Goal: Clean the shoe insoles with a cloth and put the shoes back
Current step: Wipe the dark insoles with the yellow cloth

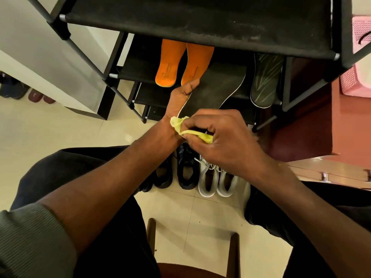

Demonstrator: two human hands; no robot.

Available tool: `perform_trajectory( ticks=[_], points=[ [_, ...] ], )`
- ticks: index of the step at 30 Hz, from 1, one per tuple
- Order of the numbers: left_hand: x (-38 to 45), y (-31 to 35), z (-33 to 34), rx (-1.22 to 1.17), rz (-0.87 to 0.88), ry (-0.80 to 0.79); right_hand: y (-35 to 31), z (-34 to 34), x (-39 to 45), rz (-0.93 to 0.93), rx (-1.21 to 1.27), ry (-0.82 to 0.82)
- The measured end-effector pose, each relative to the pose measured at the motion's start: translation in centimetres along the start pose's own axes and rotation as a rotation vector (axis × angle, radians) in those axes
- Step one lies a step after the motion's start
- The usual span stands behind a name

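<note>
Head view: left hand (183,91) grips the dark insole (212,87) by its edge, holding it flat and face-up in front of the shoe rack (200,23), probably to steady it for wiping. Right hand (224,141), knuckles up and fingers curled, pinches the bunched yellow cloth (186,128) against the insole's near end. Orange insoles (180,63) rest on a shelf; black shoes (186,171) and white shoes (214,181) wait on the floor below.

Bare forearms, a ribbed grey-green sleeve (30,243) (pushed up the left arm), black trousers (66,169)
</note>
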State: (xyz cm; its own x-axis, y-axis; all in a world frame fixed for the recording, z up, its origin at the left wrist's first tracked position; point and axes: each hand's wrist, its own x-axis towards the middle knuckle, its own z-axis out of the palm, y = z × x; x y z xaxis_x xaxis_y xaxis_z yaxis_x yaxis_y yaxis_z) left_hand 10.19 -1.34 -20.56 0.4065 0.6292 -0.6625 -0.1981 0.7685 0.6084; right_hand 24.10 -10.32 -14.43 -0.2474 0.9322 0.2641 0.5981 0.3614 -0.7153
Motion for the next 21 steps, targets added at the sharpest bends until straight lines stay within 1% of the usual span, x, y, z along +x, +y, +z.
perform_trajectory(
  ticks=[2,3,4,5,6,7,9,13,17,19,21],
  points=[
    [-1.1,1.1,2.2,-0.066,0.084,-0.059,0.9,-0.6,-0.1,0.019,-0.088,0.02],
    [-1.3,2.0,4.0,-0.117,0.102,-0.069,1.5,-1.0,0.0,0.049,-0.129,0.041],
    [-1.1,2.3,4.4,-0.155,0.106,-0.112,2.2,-1.4,0.2,0.086,-0.158,0.065],
    [-1.3,2.5,5.5,-0.121,0.086,-0.143,2.8,-1.7,0.4,0.126,-0.17,0.089],
    [-1.0,2.3,5.3,-0.127,0.05,-0.131,3.4,-2.0,0.6,0.166,-0.173,0.111],
    [-0.8,2.2,5.4,-0.18,0.002,-0.177,3.8,-2.1,0.8,0.21,-0.173,0.131],
    [-0.7,1.9,5.3,-0.21,-0.062,-0.218,4.6,-2.3,1.2,0.309,-0.181,0.173],
    [-0.6,1.4,5.3,-0.216,-0.12,-0.322,5.5,-2.7,1.7,0.434,-0.21,0.274],
    [-1.4,1.0,5.8,-0.265,-0.158,-0.34,5.2,-2.1,1.9,0.443,-0.109,0.33],
    [-1.4,1.1,6.0,-0.275,-0.164,-0.321,4.3,-1.2,1.8,0.405,-0.013,0.329],
    [-1.5,1.4,5.7,-0.299,-0.169,-0.299,3.2,-0.5,1.6,0.33,0.093,0.295]
  ],
)
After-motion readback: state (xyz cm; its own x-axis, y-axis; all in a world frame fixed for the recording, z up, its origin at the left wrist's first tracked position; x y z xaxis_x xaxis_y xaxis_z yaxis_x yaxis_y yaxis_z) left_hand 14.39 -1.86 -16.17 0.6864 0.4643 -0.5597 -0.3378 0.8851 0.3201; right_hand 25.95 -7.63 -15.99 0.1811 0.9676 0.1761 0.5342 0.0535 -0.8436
